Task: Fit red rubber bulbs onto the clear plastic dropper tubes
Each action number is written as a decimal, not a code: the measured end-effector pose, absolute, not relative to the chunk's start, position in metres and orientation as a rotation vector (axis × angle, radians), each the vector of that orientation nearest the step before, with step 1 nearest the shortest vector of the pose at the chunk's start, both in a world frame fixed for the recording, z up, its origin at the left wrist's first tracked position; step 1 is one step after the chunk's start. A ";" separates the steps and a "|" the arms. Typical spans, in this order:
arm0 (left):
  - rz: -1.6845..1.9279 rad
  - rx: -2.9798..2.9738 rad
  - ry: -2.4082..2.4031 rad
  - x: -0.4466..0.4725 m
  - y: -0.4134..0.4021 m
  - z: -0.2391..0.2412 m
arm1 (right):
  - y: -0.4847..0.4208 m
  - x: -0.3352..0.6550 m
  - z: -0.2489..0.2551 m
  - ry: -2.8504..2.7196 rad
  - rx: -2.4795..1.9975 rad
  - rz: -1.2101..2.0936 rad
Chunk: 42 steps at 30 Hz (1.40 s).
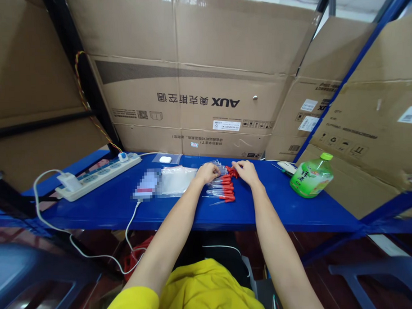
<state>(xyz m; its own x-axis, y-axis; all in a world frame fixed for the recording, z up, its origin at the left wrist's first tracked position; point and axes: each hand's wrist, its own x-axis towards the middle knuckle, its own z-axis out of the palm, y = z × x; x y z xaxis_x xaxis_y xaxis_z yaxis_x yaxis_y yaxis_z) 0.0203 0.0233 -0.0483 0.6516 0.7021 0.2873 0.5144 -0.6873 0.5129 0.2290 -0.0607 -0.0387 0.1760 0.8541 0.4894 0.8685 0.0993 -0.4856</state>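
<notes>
A row of droppers (224, 190) with red rubber bulbs and clear, thin tubes lies on the blue shelf, tubes pointing left and bulbs right. My left hand (207, 172) is curled over the tube ends, its fingers closed on clear tubes. At the upper right of the row, my right hand (246, 172) pinches at the red bulbs, partly hiding them. More clear tubes show just beyond my left fingers. Left of that hand lies a stack of clear plastic bags (177, 181), partly covered by my forearm.
A phone (146, 183) on a charging cable lies left of the bags. Behind it is a white case (165, 159). The power strip (101, 175) runs along the left. A green bottle (311, 177) stands at the right. Cardboard (196, 73) walls the back.
</notes>
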 end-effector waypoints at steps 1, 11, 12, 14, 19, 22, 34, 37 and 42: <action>0.686 2.471 0.963 0.021 0.023 -0.049 | -0.062 0.232 -0.036 -1.542 -1.744 -0.075; 0.743 2.383 1.008 0.022 0.022 -0.051 | -0.081 0.274 -0.037 -0.543 -2.105 -0.135; 0.753 2.389 1.021 0.021 0.022 -0.052 | -0.080 0.278 -0.041 -0.528 -2.141 -0.078; 0.768 2.417 1.060 0.021 0.022 -0.052 | -0.078 0.285 -0.048 -0.556 -2.179 -0.001; 0.842 2.393 1.182 0.020 0.020 -0.048 | -0.067 0.287 -0.059 -0.744 -2.184 0.087; 0.963 2.268 1.242 0.020 0.019 -0.044 | -0.064 0.285 -0.063 -0.827 -2.185 0.112; 1.175 1.434 0.782 0.027 0.026 -0.038 | -0.061 0.267 -0.048 -0.891 -1.703 0.141; 1.113 1.387 0.683 0.029 0.024 -0.039 | -0.054 0.244 -0.040 -1.004 -1.335 0.295; 1.072 1.452 0.479 0.032 0.017 -0.034 | -0.050 0.206 -0.032 -1.193 -1.097 0.370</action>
<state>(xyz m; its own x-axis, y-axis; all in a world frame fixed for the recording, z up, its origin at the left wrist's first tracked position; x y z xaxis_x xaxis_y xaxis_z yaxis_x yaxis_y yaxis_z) 0.0318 0.0172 -0.0344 0.4892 0.8067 0.3317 -0.2915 -0.2072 0.9339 0.2064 -0.0499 -0.0320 0.3837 0.7385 0.5544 0.2953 0.4707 -0.8314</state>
